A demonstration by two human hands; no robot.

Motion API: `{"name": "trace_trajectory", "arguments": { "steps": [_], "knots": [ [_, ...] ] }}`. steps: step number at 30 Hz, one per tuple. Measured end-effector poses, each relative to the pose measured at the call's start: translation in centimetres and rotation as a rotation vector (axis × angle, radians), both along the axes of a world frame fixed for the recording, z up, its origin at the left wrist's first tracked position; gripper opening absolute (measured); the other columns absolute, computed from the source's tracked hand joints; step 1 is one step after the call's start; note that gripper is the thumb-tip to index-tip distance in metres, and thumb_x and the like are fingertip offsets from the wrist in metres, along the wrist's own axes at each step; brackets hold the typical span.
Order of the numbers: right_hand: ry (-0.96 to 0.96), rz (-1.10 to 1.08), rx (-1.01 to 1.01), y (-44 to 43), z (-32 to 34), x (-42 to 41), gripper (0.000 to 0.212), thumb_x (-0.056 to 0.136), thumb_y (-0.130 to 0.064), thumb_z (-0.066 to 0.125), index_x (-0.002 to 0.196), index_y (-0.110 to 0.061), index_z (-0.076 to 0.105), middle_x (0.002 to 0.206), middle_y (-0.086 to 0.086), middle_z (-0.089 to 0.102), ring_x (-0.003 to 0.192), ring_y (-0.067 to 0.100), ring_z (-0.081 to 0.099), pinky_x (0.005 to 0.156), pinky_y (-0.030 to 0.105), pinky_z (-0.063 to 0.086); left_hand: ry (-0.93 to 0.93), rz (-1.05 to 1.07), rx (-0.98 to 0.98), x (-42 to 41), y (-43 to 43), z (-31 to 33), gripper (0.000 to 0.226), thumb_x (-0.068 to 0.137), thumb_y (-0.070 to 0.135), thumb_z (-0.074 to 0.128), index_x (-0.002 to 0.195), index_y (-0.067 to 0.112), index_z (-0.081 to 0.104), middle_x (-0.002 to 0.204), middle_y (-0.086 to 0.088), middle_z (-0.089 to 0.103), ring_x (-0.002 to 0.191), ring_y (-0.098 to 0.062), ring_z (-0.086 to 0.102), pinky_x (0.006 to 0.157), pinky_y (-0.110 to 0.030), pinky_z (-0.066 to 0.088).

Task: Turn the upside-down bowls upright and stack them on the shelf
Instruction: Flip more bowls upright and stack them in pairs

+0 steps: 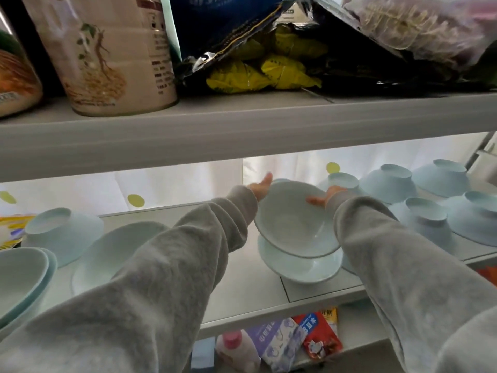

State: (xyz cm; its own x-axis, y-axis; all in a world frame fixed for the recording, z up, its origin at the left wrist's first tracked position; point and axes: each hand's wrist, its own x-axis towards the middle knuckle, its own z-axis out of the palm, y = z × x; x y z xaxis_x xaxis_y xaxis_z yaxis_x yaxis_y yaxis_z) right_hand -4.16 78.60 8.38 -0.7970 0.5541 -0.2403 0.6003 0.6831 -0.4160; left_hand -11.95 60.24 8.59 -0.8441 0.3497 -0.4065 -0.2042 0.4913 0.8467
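Both hands hold one pale blue bowl (293,219), upright and tilted toward me, just above another upright bowl (298,267) on the white shelf (242,292). My left hand (261,188) grips its far left rim; my right hand (324,197) grips the right rim. Grey sleeves cover both arms. Several upside-down bowls (387,184) stand at the right, one more (63,232) at the left. Beside that one lies an upright bowl (121,246), partly hidden by my left sleeve. Two nested upright bowls (21,275) sit at the far left edge.
The upper shelf board (242,130) hangs low over the bowls, bearing a tin (107,55) and bags (269,68). Packets and a bottle (236,348) lie on the shelf below. A white cloth with yellow dots (135,200) backs the shelf.
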Motion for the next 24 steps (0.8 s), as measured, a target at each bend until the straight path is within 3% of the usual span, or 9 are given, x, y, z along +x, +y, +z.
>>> {"name": "trace_trajectory", "arguments": {
  "steps": [2,6,11,14,17,19,21,22,24],
  "knots": [
    [-0.055,-0.019,-0.004,0.4,-1.5,0.2,0.077,0.077,-0.06,0.063,0.13,-0.006,0.049,0.125,0.015,0.057,0.114,0.032,0.055,0.101,0.035,0.039,0.076,-0.003,-0.156,1.5,0.4,-0.8,0.08,0.09,0.066,0.03,0.138,0.005,0.047,0.142,-0.016,0.047,0.13,-0.033,0.046,0.114,-0.04,0.032],
    [-0.17,-0.008,0.03,0.5,-2.7,0.7,0.073,0.085,-0.063,0.051,0.13,-0.005,0.051,0.127,0.015,0.058,0.119,0.03,0.054,0.101,0.035,0.038,0.155,-0.087,-0.244,2.6,1.0,-1.9,0.05,0.099,0.034,0.04,0.14,0.005,0.041,0.141,-0.014,0.048,0.129,-0.029,0.047,0.105,-0.029,0.036],
    [-0.211,-0.023,0.087,0.4,-4.0,1.3,0.069,0.086,-0.063,0.048,0.127,-0.009,0.053,0.127,0.013,0.059,0.118,0.029,0.055,0.099,0.034,0.041,0.091,0.015,-0.274,3.1,0.2,-3.4,0.068,0.097,0.054,0.028,0.136,0.001,0.047,0.136,-0.012,0.053,0.125,-0.032,0.05,0.105,-0.034,0.035],
    [-0.185,-0.048,0.139,0.5,-4.7,1.6,0.065,0.087,-0.062,0.048,0.121,-0.009,0.058,0.12,0.013,0.061,0.112,0.029,0.058,0.094,0.032,0.043,0.147,0.006,-0.318,3.4,-0.5,-3.3,0.064,0.096,0.055,0.027,0.128,0.008,0.058,0.127,-0.012,0.061,0.116,-0.032,0.057,0.103,-0.036,0.041],
    [-0.187,-0.073,0.109,0.8,-4.9,1.6,0.066,0.089,-0.062,0.045,0.124,-0.007,0.056,0.124,0.015,0.059,0.115,0.03,0.056,0.096,0.033,0.041,0.141,-0.02,-0.404,4.0,-0.7,-3.3,0.06,0.099,0.05,0.021,0.137,0.013,0.049,0.135,-0.013,0.054,0.124,-0.033,0.05,0.108,-0.041,0.036],
    [-0.19,-0.081,0.04,0.8,-5.0,1.6,0.069,0.089,-0.063,0.042,0.127,-0.006,0.054,0.127,0.017,0.057,0.118,0.031,0.054,0.1,0.035,0.038,-0.023,-0.024,-0.323,4.6,-0.5,-3.8,0.072,0.095,0.06,0.021,0.139,0.006,0.043,0.133,-0.018,0.053,0.115,-0.036,0.055,0.092,-0.047,0.047],
    [-0.159,-0.097,-0.04,0.5,-5.0,1.7,0.072,0.09,-0.062,0.039,0.13,-0.004,0.052,0.132,0.018,0.054,0.124,0.032,0.049,0.105,0.036,0.033,-0.181,0.036,-0.184,5.4,-0.6,-4.1,0.08,0.09,0.068,0.025,0.137,0.005,0.04,0.121,-0.02,0.056,0.085,-0.036,0.062,0.063,-0.046,0.052],
    [-0.126,-0.106,-0.082,0.4,-5.2,1.8,0.073,0.091,-0.062,0.038,0.132,-0.004,0.051,0.136,0.018,0.051,0.127,0.032,0.046,0.108,0.035,0.029,-0.206,0.064,-0.155,5.6,-0.6,-4.3,0.081,0.089,0.069,0.026,0.137,0.004,0.04,0.119,-0.021,0.057,0.075,-0.034,0.061,0.056,-0.045,0.052],
    [-0.1,-0.114,-0.126,0.0,-5.1,1.7,0.076,0.092,-0.063,0.035,0.137,-0.003,0.046,0.142,0.018,0.045,0.133,0.032,0.039,0.113,0.036,0.022,-0.207,0.092,-0.139,5.6,-0.9,-4.3,0.083,0.089,0.069,0.025,0.136,0.002,0.04,0.124,-0.024,0.056,0.078,-0.037,0.061,0.054,-0.046,0.052]
  ]
}}
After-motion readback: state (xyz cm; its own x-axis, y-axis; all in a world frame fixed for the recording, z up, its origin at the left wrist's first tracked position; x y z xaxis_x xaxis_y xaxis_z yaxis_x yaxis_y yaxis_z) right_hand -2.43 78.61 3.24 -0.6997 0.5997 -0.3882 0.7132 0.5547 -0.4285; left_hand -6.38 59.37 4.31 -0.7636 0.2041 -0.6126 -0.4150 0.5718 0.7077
